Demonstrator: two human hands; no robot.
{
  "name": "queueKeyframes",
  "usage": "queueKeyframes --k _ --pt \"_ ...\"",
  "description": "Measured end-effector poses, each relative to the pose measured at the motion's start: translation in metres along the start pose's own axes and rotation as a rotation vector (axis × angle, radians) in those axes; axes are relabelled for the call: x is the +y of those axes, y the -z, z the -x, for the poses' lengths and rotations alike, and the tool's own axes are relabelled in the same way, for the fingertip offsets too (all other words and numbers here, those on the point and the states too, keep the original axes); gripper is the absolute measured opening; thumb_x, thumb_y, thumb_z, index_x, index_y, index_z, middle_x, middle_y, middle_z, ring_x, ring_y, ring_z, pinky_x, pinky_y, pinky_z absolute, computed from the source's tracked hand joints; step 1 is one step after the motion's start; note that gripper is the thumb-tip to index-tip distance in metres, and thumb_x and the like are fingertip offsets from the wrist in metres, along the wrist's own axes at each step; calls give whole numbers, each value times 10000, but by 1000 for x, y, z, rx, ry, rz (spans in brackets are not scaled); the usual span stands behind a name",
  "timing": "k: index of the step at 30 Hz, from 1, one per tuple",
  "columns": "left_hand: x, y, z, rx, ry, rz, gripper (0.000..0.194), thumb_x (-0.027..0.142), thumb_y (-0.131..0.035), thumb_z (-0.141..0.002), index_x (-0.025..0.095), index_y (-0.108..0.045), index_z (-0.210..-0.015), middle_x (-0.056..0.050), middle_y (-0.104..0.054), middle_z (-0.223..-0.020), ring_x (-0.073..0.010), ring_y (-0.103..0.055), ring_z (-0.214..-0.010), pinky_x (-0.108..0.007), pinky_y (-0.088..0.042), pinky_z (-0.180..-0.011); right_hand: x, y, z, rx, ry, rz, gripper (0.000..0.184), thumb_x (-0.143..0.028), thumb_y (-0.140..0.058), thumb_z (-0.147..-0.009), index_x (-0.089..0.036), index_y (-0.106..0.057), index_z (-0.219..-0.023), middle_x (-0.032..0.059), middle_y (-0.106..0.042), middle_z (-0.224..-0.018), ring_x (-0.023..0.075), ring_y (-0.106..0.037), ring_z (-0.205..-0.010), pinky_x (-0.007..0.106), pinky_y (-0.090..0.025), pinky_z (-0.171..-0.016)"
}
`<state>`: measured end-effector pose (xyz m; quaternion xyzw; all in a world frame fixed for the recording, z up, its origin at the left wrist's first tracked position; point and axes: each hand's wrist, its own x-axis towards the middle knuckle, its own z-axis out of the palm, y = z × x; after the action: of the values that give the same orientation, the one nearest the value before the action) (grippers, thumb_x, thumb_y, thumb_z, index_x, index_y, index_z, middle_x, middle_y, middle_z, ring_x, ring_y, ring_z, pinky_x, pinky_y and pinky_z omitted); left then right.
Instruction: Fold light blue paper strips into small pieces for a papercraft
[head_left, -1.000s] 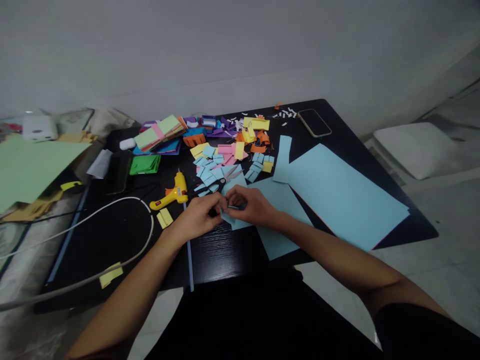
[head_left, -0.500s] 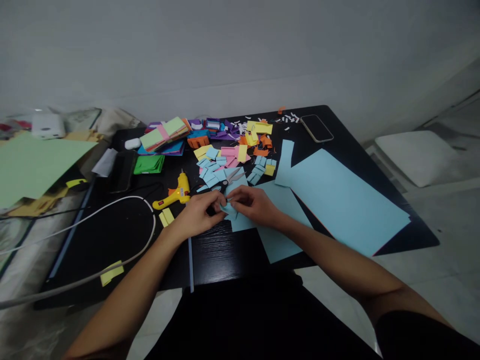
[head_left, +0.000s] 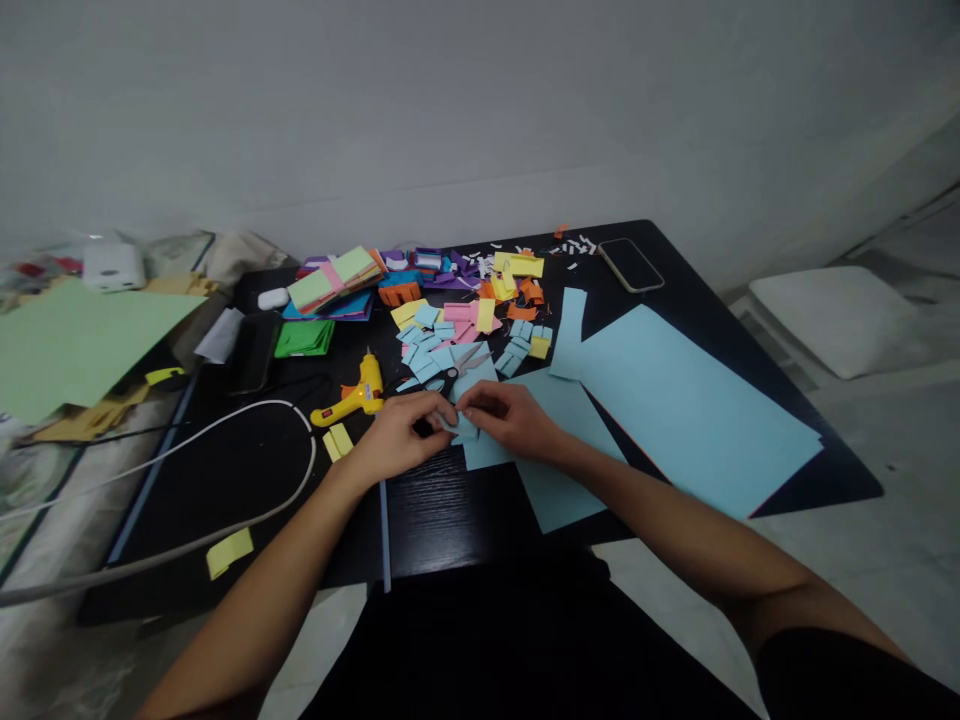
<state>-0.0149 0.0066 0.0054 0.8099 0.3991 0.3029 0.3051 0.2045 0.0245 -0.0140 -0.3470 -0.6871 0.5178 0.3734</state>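
Hands (head_left: 455,425) pinching, blue paper piece (head_left: 463,425) between

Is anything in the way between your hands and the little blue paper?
Nothing that shows: the left hand and right hand both have fingers on the little blue paper. The scissors lie just past them, not in between.

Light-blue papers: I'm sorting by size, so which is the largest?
The sheet stack farthest right; it is broader and longer than the others.
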Motion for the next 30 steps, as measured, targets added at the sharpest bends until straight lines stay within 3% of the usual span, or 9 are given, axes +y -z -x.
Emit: queueKeyframes --k 4,6,9,12,15,18,21,26,30 --pt "-1 3 0 12 12 -24 67 147 -688 -830 188 -685 -882 0 -710 -810 -115 -643 -667 -230 -521 -646 -4 7 -2 -15 125 -33 180 -140 -611 -828 -223 -743 -918 41 -693 -1030 188 -670 -976 334 -551 -855" --pt "-2 4 0 17 1 -49 77 138 -677 -828 189 -682 -885 3 -701 -799 -114 -635 -655 -233 -512 -635 -3 10 -3 -47 154 -39 248 -108 -615 -778 -242 -745 -941 41 -643 -1059 197 -652 -1009 355 -561 -881" --pt "-3 6 1 54 -47 -94 99 113 -656 -831 193 -671 -888 11 -669 -768 -119 -626 -655 -240 -501 -636 -1 11 -3 -33 120 -21 242 -127 -639 -771 -244 -742 -957 39 -602 -1046 191 -637 -973 360 -562 -878" --pt "-5 5 2 125 -107 -149 128 90 -647 -836 196 -656 -908 17 -640 -755 -125 -617 -666 -249 -501 -652 1 6 -2 81 26 -69 83 -242 -667 -855 -223 -699 -929 22 -620 -914 163 -630 -821 323 -557 -761" --pt "-9 1 3 184 -134 -208 155 78 -645 -842 200 -640 -937 12 -638 -775 -135 -617 -686 -262 -506 -670 1 0 0 75 -84 -215 223 -381 -743 -871 -226 -609 -962 -25 -630 -749 143 -629 -651 292 -546 -633" --pt "-10 -3 3 191 -134 -233 182 58 -616 -842 201 -625 -954 1 -644 -811 -141 -615 -700 -268 -504 -671 0 -4 1 34 -108 -285 344 -390 -828 -804 -229 -593 -998 -20 -678 -784 157 -689 -690 307 -588 -671" --pt "-6 -4 3 151 -134 -209 173 85 -603 -862 202 -616 -988 -13 -641 -850 -154 -625 -735 -286 -522 -691 4 -5 2 67 -105 -241 274 -356 -814 -797 -212 -652 -964 9 -711 -852 169 -722 -758 334 -620 -752" --pt "3 -1 3 134 -148 -202 117 221 -644 -926 197 -649 -1040 -81 -669 -1036 -217 -675 -970 -380 -566 -867 8 -4 2 125 -33 -31 147 -233 -679 -840 -210 -711 -982 28 -754 -872 175 -731 -779 329 -617 -759" --pt "4 -3 0 178 -150 -164 96 249 -611 -980 183 -679 -1001 -79 -713 -986 -203 -699 -925 -367 -571 -844 4 -5 4 150 88 173 133 -194 -621 -877 -204 -727 -957 33 -756 -850 173 -724 -782 315 -599 -758"
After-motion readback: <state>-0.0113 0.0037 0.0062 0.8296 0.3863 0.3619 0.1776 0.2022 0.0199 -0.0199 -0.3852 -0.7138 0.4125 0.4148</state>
